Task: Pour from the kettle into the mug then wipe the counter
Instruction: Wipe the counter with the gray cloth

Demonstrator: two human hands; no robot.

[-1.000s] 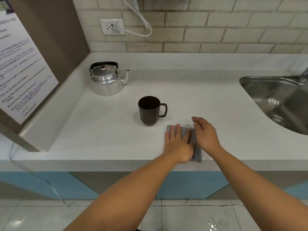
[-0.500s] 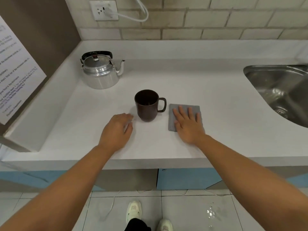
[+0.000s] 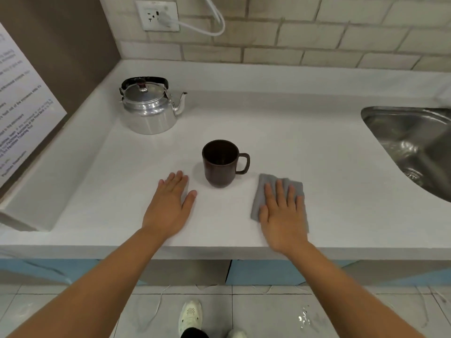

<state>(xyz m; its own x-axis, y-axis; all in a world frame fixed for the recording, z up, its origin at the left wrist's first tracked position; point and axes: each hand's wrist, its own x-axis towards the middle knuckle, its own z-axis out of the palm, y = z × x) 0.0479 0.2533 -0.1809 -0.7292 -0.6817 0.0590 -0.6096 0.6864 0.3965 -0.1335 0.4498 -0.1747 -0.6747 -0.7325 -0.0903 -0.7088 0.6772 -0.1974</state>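
Both hands lie flat, fingers spread: right hand (image 3: 283,215) pressing the cloth (image 3: 262,193), left hand (image 3: 169,206) empty on the desk (image 3: 317,152); mug (image 3: 219,163) handle points right, kettle (image 3: 148,106) spout too.

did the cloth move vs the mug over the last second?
Yes. The grey cloth slid right along the counter: it lay in front of the mug, and now sits off its handle side under the flat right hand.
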